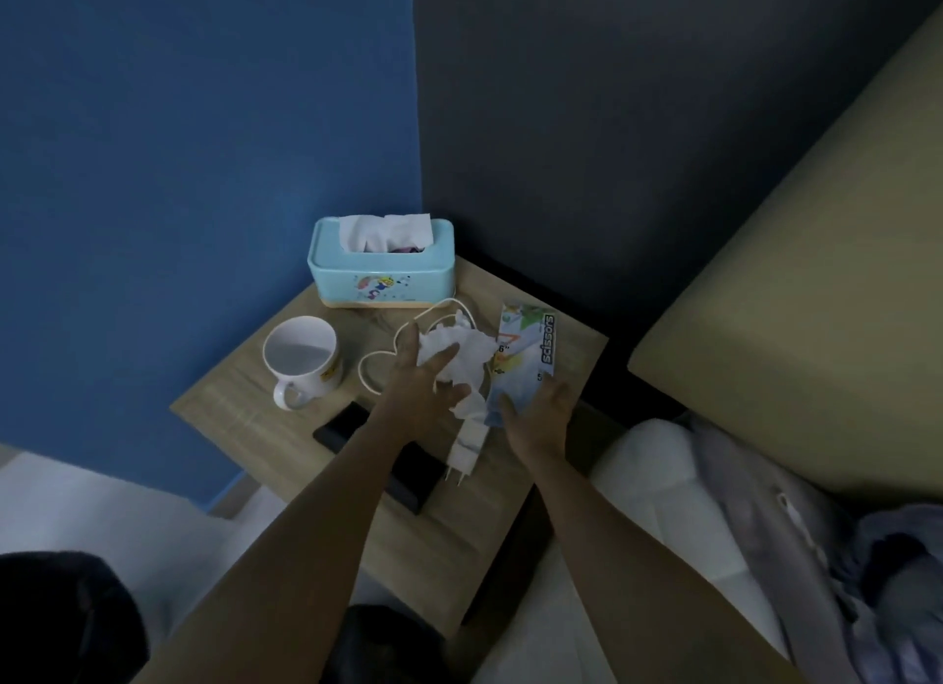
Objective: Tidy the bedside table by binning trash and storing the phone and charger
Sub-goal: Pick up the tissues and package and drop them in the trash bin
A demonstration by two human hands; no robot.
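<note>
Left hand (416, 392) lies over the crumpled tissue (462, 359), fingers spread and curling into the wad; contact is there, but we cannot tell if the grasp has closed. Right hand (541, 413) rests open on the near end of the scissors packaging (528, 356), fingers flat, not clenched on it.

The tissue sits on top of the white charger cable (380, 367); the charger plug (467, 446) lies just beside both wrists, prongs toward us. The phone (342, 428) lies partly under the left forearm, on the bedside table (245, 382).

Our reading: this is the trash-gathering step. We would do well to pinch only paper and lift straight up, so no cable loop comes along. The packaging wants a thumb slid under its edge. The mug (301, 359) and tissue box (380, 264) stand clear behind. No bin in view.
</note>
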